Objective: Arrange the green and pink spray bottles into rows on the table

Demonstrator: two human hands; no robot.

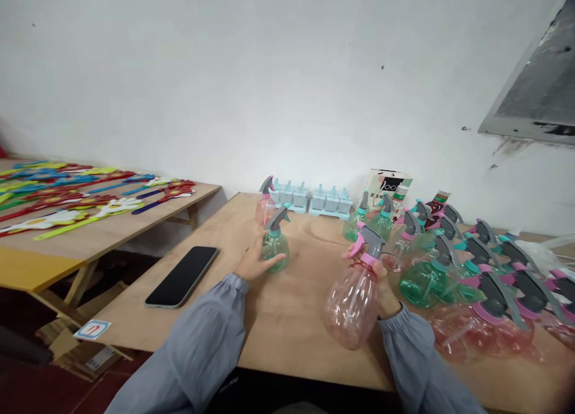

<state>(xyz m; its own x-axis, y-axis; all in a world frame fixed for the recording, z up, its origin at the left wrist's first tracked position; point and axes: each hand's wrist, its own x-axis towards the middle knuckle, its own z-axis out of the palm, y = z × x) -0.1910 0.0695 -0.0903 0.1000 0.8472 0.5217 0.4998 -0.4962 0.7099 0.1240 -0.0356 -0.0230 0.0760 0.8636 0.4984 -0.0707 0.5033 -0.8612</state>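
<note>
My left hand is wrapped round the body of a small green spray bottle with a grey and teal trigger head, upright on the wooden table. In my right hand is a clear pink spray bottle, gripped at the neck below its grey and pink head and tilted. Behind the green one stands another pink spray bottle. To the right of my right hand, several green and pink spray bottles crowd the table, partly hiding one another.
A black phone lies on the table at the left. Light blue popsicle molds and a printed box stand near the wall. Colorful hand-shaped clappers cover a second table at the left, across a gap.
</note>
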